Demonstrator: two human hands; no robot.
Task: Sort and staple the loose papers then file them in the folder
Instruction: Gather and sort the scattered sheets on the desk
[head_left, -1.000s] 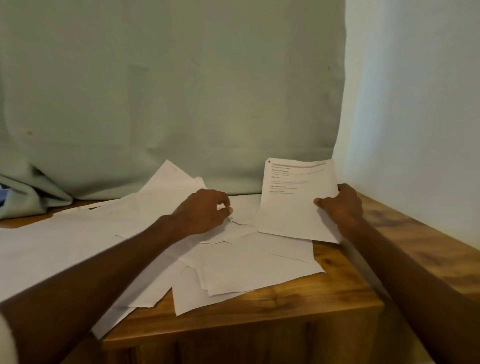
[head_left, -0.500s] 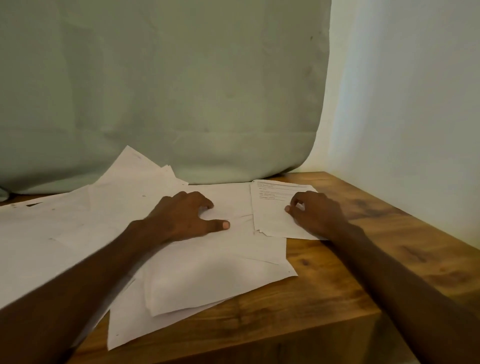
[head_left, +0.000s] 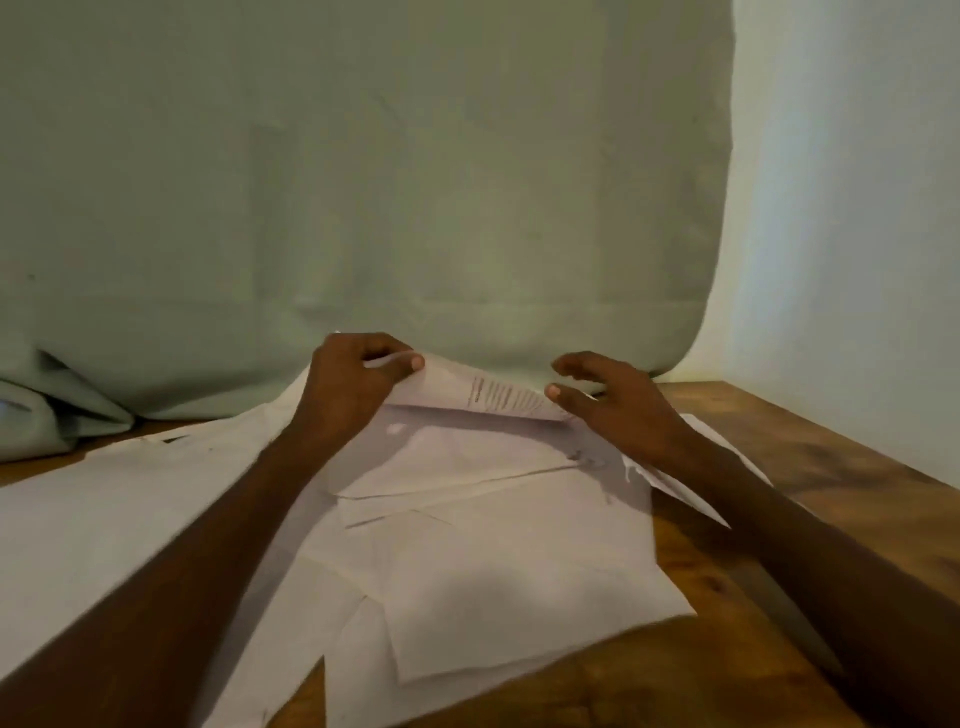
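Left hand (head_left: 353, 384) pinches printed sheet's (head_left: 483, 397) raised edge; right hand (head_left: 613, 405) spread, released.

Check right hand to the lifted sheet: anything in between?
Nothing visible. The right hand hovers open at the right edge of the lifted sheet, which the left hand pinches above the loose papers.

One view only — the head camera, worn above the near edge of the wooden table (head_left: 810, 457), looking forward and down toward 12 o'clock. It sits close: both forearms enter from 6 o'clock, the green curtain (head_left: 363, 182) fills the far side — white wall (head_left: 857, 208) at 3 o'clock.
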